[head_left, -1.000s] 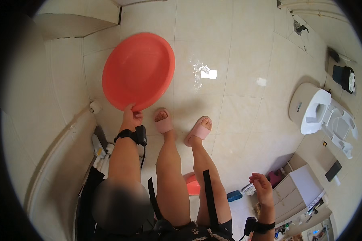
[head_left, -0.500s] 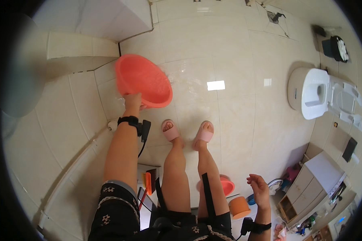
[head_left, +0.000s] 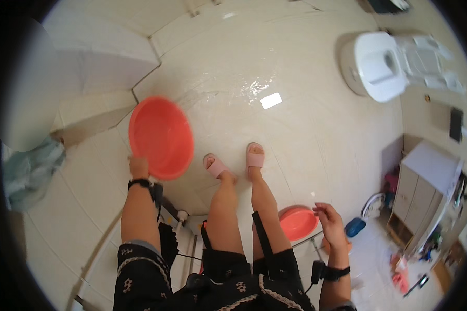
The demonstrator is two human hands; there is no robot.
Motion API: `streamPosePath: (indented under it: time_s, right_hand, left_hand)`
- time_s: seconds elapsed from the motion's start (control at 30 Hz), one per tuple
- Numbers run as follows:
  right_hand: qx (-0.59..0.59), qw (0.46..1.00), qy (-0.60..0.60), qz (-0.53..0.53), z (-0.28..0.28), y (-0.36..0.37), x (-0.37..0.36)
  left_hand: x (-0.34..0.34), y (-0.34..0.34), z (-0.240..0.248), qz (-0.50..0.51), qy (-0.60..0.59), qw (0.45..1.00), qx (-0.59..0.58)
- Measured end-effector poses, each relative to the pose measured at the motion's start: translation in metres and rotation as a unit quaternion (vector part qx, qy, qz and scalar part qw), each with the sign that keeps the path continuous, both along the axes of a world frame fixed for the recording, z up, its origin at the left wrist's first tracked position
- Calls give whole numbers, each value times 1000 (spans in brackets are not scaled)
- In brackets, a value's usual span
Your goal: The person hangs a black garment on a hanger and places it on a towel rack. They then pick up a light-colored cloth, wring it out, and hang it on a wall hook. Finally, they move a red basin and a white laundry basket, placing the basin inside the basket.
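A large coral-red plastic basin [head_left: 163, 136] is at the left, its inside facing up and looking bare. My left hand [head_left: 139, 168] grips its near rim, the fingertips partly hidden and blurred by motion. Off to the right, my right hand [head_left: 331, 224] hangs in the air with nothing in it, fingers loosely bent and apart. Just left of that hand, a smaller red basin [head_left: 298, 224] stands on the floor beside my leg. The right wrist partly covers an orange tub.
Water glistens on the tiled floor [head_left: 254, 88] ahead of my pink slippers. A white squat-style toilet [head_left: 381, 67] stands far right, with a white cabinet [head_left: 420, 192] nearer. A blue container [head_left: 355, 227] lies between my right hand and the cabinet. Pale green cloth [head_left: 33, 168] hangs far left.
The big basin, tilted with water in it before, has come nearer and leftward, raised by my left hand. More water shines on the floor. The view has turned; my right hand stays free.
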State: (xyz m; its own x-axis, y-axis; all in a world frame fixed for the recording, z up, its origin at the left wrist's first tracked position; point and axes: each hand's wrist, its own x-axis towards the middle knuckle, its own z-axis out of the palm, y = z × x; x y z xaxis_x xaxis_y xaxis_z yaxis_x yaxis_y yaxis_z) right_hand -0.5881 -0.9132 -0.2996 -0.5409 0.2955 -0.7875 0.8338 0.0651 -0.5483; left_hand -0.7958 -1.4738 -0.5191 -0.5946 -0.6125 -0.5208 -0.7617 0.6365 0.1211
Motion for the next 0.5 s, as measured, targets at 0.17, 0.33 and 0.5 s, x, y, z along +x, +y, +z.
streamPosePath:
  time_s: [0.17,0.33,0.5]
  right_hand:
    - [47,998,32,-24,54,19,12]
    - [78,990,58,-102,116,38,36]
    - [109,973,56,-198,162,37,88]
  left_hand:
    - [37,25,97,214,-30,961,175]
    - [22,76,185,235,-52,937,255]
    - [-8,112,185,229,-23,912,339]
